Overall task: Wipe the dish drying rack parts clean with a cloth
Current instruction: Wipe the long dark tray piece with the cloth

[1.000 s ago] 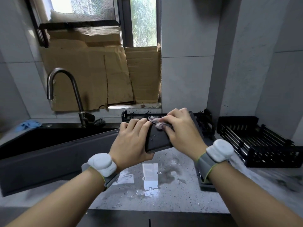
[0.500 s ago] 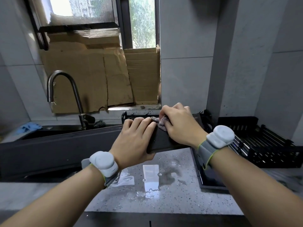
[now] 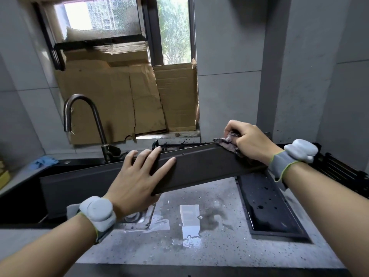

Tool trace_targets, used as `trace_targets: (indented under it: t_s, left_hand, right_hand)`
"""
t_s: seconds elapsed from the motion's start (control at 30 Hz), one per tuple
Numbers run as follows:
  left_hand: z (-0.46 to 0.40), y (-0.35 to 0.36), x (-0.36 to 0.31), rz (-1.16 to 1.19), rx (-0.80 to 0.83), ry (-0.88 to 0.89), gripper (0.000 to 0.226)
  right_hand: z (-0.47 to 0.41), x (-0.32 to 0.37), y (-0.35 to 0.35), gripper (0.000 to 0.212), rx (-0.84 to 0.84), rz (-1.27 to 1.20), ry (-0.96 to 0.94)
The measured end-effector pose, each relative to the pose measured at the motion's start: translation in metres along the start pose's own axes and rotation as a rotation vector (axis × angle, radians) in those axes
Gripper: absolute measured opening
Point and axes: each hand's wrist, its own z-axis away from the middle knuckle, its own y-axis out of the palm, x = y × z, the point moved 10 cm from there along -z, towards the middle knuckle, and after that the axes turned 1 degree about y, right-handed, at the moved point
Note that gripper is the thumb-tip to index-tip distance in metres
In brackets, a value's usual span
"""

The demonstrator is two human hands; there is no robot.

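Holding water beads on its glossy floor, a shallow black tray (image 3: pixel 267 198) lies flat on the wet speckled counter (image 3: pixel 199 246), lower right. Black sink basin (image 3: pixel 22 198) at left: contents too dark to make out.

Long dark panel (image 3: pixel 199 164), a rack part, held up over the counter and tilted, right end higher. Left hand (image 3: pixel 137 176) grips it from the front near its middle, fingers spread over the top edge, thumb beneath. Right hand (image 3: pixel 247 141) at the high right end, fingers curled round a bunched patterned cloth (image 3: pixel 227 143) pressed on the panel's top edge.

Black wire rack (image 3: pixel 343 172) at far right, cut off by the frame. Panel's left end merges with the sink's dark front; hard to separate. Faucet (image 3: pixel 83 120) behind; something dark behind the panel, unclear.
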Motion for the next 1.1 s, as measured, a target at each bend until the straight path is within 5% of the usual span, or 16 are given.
trace_targets:
  t_s: [0.2, 0.33, 0.5, 0.7, 0.93, 1.1]
  left_hand:
    - [0.001, -0.002, 0.010, 0.034, 0.001, -0.047, 0.105]
    - [0.003, 0.001, 0.012, 0.117, -0.003, -0.097, 0.108]
    - [0.004, -0.002, 0.012, 0.221, -0.037, -0.124, 0.107]
    - [-0.008, 0.001, 0.006, 0.299, -0.013, -0.159, 0.107]
    - [-0.011, 0.015, -0.004, 0.335, 0.025, -0.174, 0.106]
    - [-0.007, 0.018, 0.007, 0.419, 0.004, -0.248, 0.106]
  right_hand:
    - [0.002, 0.012, 0.004, 0.020, -0.037, 0.024, -0.107]
    - [0.024, 0.032, -0.021, 0.019, -0.322, 0.130, -0.347]
    - [0.052, 0.005, -0.046, 0.017, -0.605, 0.144, -0.170]
    - [0.085, 0.002, -0.008, 0.031, -0.593, 0.153, -0.074]
    - [0.099, 0.039, 0.039, 0.029, -0.377, 0.145, -0.373]
    - [0.093, -0.020, -0.016, 0.026, -0.686, 0.040, -0.026]
